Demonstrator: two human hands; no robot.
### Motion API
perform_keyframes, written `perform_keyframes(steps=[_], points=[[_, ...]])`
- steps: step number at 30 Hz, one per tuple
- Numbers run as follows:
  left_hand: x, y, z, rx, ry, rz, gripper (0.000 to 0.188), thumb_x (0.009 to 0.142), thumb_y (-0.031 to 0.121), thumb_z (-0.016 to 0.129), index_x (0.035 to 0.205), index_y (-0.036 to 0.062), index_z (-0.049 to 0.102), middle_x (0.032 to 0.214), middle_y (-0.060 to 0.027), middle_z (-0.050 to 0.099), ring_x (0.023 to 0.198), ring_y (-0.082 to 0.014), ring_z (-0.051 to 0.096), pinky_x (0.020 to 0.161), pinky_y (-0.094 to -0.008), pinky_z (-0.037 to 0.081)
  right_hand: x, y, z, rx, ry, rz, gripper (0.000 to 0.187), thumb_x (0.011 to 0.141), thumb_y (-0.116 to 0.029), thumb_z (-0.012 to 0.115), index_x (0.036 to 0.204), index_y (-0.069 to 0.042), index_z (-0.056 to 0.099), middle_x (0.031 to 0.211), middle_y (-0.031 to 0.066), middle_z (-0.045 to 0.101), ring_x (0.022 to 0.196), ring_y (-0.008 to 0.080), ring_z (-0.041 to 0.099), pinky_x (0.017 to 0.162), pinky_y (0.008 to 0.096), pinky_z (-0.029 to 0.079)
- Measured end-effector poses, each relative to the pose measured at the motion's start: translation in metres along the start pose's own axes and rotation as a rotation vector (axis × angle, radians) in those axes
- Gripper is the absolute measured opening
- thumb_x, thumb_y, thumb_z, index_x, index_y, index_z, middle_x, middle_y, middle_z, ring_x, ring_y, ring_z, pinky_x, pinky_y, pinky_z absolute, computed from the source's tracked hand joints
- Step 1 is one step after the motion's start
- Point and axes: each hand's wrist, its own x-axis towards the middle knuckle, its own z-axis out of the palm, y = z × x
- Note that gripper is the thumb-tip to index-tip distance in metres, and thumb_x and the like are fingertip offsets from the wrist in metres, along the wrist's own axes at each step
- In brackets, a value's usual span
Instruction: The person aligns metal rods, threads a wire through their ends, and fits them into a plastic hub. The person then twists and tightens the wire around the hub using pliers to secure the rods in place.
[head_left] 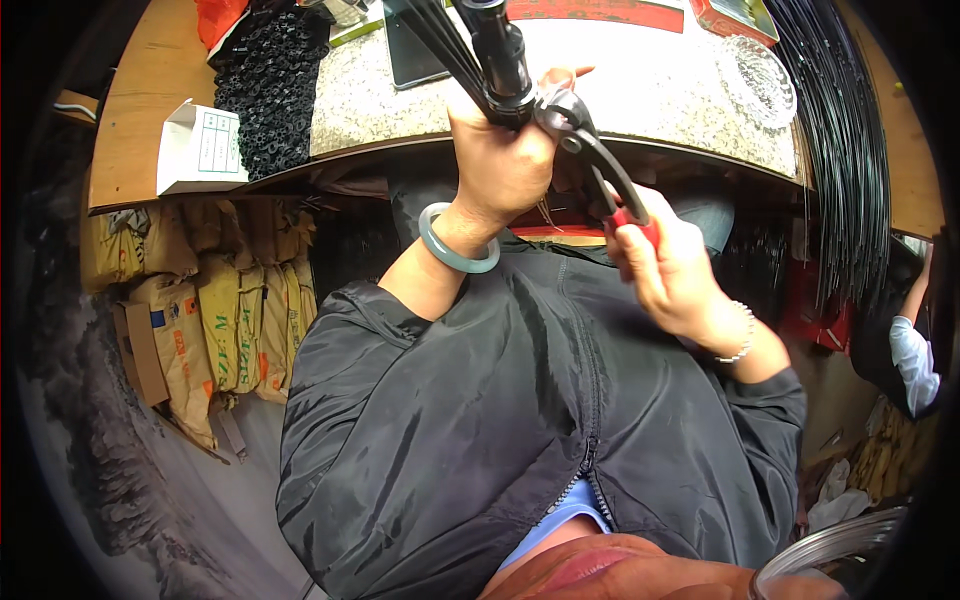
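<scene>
The right hand (668, 262) is squeezed tight around the red handles of metal pliers (590, 150). The left hand (500, 150), raised with a smooth green bangle (455, 243) on its wrist, grips a black tube (500, 55) pinched by the pliers' tips. Behind sits the speckled stone surface (640, 80).

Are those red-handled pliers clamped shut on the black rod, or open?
Clamped: the pliers bite the black rod, with the right hand squeezing the handles.
</scene>
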Motion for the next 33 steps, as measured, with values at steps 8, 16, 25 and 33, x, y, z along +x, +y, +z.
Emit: perform_keyframes(steps=[8, 16, 25, 33], points=[[0.007, 0.004, 0.002, 0.113, 0.12, 0.009, 0.031, 0.092, 0.015, 0.056, 0.065, 0.0001, 0.057, 0.047, 0.0012, 0.046, 0.038, -0.0044, 0.039, 0.046, -0.0214, 0.042, 0.012, 0.033, 0.025, -0.029, 0.131, -0.349, 0.02, 0.082, -0.007, 0.066, 0.09, -0.001, 0.048, 0.094, 0.0131, 0.048, 0.079, 0.0204, 0.052, 0.069, 0.0275, 0.044], [0.001, 0.004, 0.011, 0.178, 0.034, 0.144, 0.017, 0.087, 0.004, 0.061, 0.072, -0.0009, 0.06, 0.054, 0.0026, 0.052, 0.044, -0.0025, 0.044, 0.047, -0.0196, 0.043, 0.054, -0.018, 0.003, 0.059, 0.458, -0.591, 0.044, 0.069, -0.007, 0.08, 0.109, 0.002, 0.062, 0.096, 0.0049, 0.059, 0.087, 0.013, 0.053, 0.078, 0.025, 0.043], [-0.007, 0.006, 0.005, 0.271, -0.02, 0.151, 0.008, 0.086, 0.001, 0.057, 0.083, -0.0041, 0.062, 0.063, 0.0, 0.055, 0.051, -0.0054, 0.051, 0.044, -0.0207, 0.037, 0.056, -0.028, -0.016, -0.34, 0.379, -0.568, 0.016, 0.071, -0.002, 0.075, 0.086, -0.001, 0.069, 0.089, 0.0098, 0.066, 0.082, 0.0213, 0.058, 0.074, 0.0306, 0.045], [0.009, 0.004, -0.014, 0.222, 0.081, 0.031, 0.015, 0.09, 0.009, 0.059, 0.088, -0.0043, 0.065, 0.05, 0.0018, 0.047, 0.039, -0.0047, 0.04, 0.036, -0.0196, 0.03, 0.025, -0.039, -0.046, -0.989, 0.365, -0.522, 0.026, 0.068, -0.015, 0.075, 0.091, -0.01, 0.066, 0.089, 0.0054, 0.057, 0.074, 0.0197, 0.059, 0.063, 0.0303, 0.049]])
